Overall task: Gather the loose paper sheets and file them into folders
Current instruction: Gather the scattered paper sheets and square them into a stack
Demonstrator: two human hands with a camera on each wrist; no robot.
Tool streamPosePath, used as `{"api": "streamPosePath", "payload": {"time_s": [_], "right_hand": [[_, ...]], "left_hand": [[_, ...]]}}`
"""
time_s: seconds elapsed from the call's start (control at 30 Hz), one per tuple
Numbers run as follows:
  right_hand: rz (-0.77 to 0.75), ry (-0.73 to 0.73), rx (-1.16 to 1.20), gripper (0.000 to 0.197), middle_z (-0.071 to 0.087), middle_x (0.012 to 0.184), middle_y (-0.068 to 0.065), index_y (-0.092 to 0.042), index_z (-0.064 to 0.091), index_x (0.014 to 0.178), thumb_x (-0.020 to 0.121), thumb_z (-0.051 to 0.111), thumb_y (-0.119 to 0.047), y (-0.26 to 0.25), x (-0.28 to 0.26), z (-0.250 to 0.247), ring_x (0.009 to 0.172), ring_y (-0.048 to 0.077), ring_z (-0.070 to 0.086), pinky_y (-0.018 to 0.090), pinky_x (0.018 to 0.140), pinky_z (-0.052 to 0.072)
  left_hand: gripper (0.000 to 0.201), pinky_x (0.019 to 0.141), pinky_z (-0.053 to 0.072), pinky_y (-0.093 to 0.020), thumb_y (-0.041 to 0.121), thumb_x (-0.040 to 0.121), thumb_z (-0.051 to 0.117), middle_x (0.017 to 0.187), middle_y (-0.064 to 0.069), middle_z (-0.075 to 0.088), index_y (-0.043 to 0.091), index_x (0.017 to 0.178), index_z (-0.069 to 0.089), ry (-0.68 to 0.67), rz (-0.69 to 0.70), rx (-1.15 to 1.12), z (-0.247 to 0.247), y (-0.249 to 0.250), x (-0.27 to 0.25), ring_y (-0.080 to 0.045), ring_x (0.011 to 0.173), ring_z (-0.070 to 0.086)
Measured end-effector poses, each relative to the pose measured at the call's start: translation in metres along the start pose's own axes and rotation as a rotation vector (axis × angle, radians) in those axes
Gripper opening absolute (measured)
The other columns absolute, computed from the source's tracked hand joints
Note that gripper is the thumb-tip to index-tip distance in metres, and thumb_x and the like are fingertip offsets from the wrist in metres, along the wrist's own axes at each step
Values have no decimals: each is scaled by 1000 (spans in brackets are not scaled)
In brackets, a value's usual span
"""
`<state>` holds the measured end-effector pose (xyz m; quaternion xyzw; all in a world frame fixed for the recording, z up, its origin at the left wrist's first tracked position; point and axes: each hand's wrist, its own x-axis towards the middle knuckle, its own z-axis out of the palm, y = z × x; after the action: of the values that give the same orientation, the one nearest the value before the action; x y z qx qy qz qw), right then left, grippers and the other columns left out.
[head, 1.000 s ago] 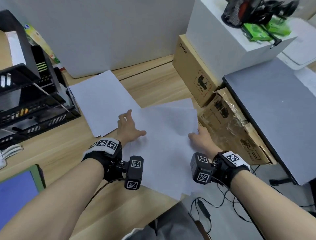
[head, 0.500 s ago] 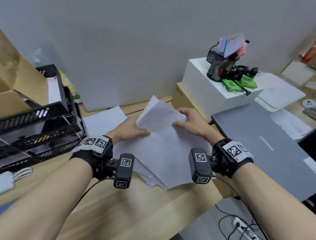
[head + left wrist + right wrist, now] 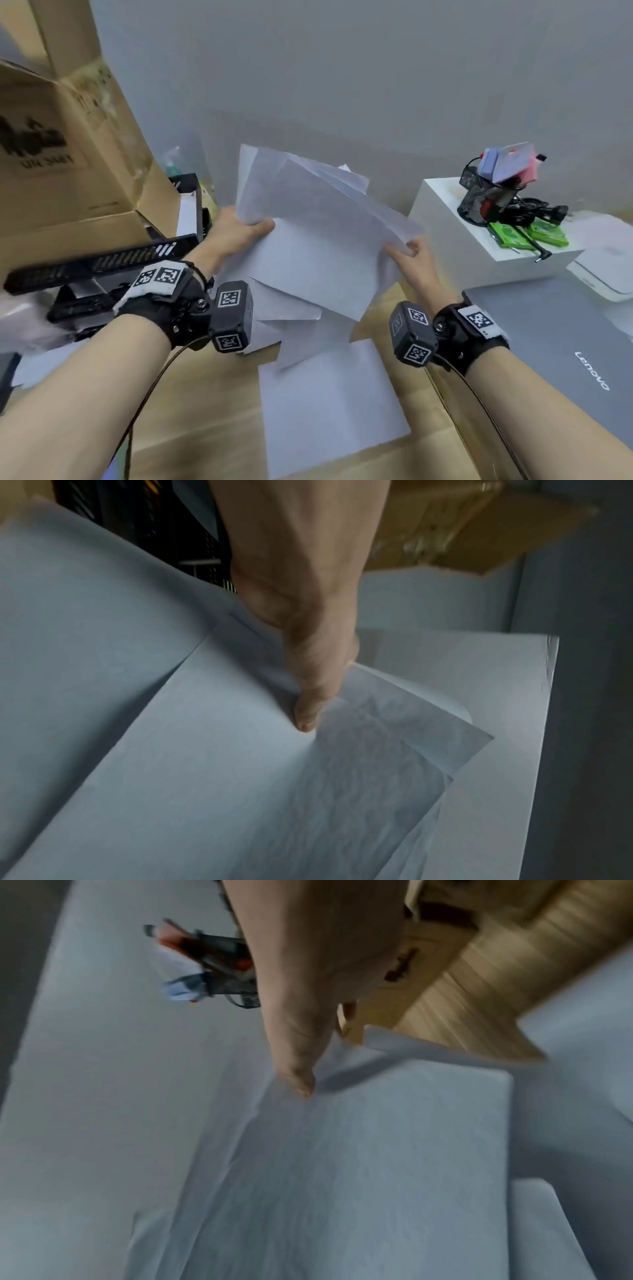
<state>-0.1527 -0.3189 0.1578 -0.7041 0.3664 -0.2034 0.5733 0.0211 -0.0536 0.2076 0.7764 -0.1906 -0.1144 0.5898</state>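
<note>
we hold a loose sheaf of white paper sheets [image 3: 318, 240] up off the wooden desk [image 3: 205, 428], fanned and uneven, its top edges leaning toward twelve o'clock against the grey wall. our left hand [image 3: 236, 231] grasps the sheaf at its nine o'clock edge, thumb laid across the front sheet; in the left wrist view the thumb presses the paper down while the fingers are hidden behind the sheets. our right hand [image 3: 412, 258] grasps the sheaf at its three o'clock edge, thumb on top and fingers curled beneath the corner, as the blurred right wrist view also shows. one single sheet [image 3: 329, 407] lies flat on the desk at six o'clock of the lifted sheaf, apart from it. at nine o'clock stands a black mesh tray rack [image 3: 102, 263], with a tall cardboard box [image 3: 65, 147] behind it toward ten o'clock. at three o'clock sits a white box [image 3: 455, 253] carrying a black mesh pen holder [image 3: 486, 198] stuffed with coloured items, green packets [image 3: 529, 234] lying just beside it. a closed grey laptop [image 3: 561, 349] rests toward four o'clock, near our right wrist. both wrists wear black straps with tagged camera blocks. no folder can be made out with certainty in these views.
</note>
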Motion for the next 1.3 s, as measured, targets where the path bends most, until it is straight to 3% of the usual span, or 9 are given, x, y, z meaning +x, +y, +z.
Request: {"api": "streamPosePath", "payload": {"time_s": [0.17, 0.33, 0.43, 0.53, 0.6, 0.77, 0.87, 1.07, 1.3], "right_hand": [[120, -163, 199, 43, 62, 127, 4, -18, 52, 133, 92, 65, -21, 12, 5, 24, 115, 24, 59, 42, 97, 48], [210, -166, 187, 83, 48, 143, 13, -14, 36, 145, 78, 75, -42, 13, 6, 37, 123, 30, 55, 50, 107, 42], [253, -269, 105, 64, 40, 150, 14, -15, 42, 139, 87, 69, -41, 15, 8, 43, 129, 34, 47, 51, 110, 37], [268, -345, 295, 27, 70, 103, 10, -18, 54, 97, 84, 74, -30, 15, 7, 48, 85, 19, 68, 53, 89, 54], [239, -312, 330, 15, 65, 73, -2, -19, 50, 87, 94, 63, -17, 14, 11, 48, 67, 10, 64, 49, 83, 56], [211, -279, 364, 16, 66, 108, 1, -22, 60, 102, 90, 68, -26, 14, 32, 49, 111, 30, 62, 56, 99, 48], [277, -260, 498, 36, 68, 113, 8, -10, 57, 124, 91, 67, -22, 13, 37, 51, 107, 33, 65, 56, 93, 51], [419, -373, 825, 32, 66, 115, 17, -7, 58, 121, 95, 59, -26, 5, 26, 63, 104, 32, 63, 49, 90, 50], [582, -719, 813, 53, 60, 133, 16, -12, 54, 132, 94, 50, -49, 0, -6, 92, 125, 35, 54, 57, 105, 38]], "left_hand": [[25, 82, 50, -21, 11, 82, 76, 94, 8, 67, 18, 104, 66, 99, -36, -107, -10, -4, -12, -10, 89, 64], [25, 79, 53, -23, 9, 80, 78, 99, 3, 70, 18, 101, 67, 175, -66, -221, -12, -14, -20, -14, 92, 67], [26, 71, 54, -17, 6, 80, 76, 101, 2, 71, 17, 102, 65, 227, -55, -368, -11, -9, -22, -5, 86, 70], [37, 81, 57, -26, 9, 79, 78, 111, -5, 72, 9, 114, 65, 222, -55, -441, -11, -4, -20, -15, 98, 71], [41, 85, 57, -30, 8, 79, 77, 114, -7, 72, 7, 119, 64, 194, -67, -468, -10, 0, -19, -20, 103, 70], [36, 97, 53, -42, 6, 87, 68, 123, -9, 68, 14, 122, 61, 76, -93, -527, -2, 6, -18, -25, 112, 66], [34, 96, 53, -42, 7, 88, 66, 123, -8, 68, 17, 120, 61, 39, -76, -543, 5, 6, -19, -27, 114, 64], [48, 91, 56, -38, 9, 85, 73, 123, -11, 68, 5, 130, 57, 210, -56, -641, 13, 5, -17, -26, 112, 66], [44, 86, 55, -34, 6, 83, 73, 120, -12, 69, 3, 126, 60, 164, -58, -609, 22, 13, -18, -25, 109, 67]]}}
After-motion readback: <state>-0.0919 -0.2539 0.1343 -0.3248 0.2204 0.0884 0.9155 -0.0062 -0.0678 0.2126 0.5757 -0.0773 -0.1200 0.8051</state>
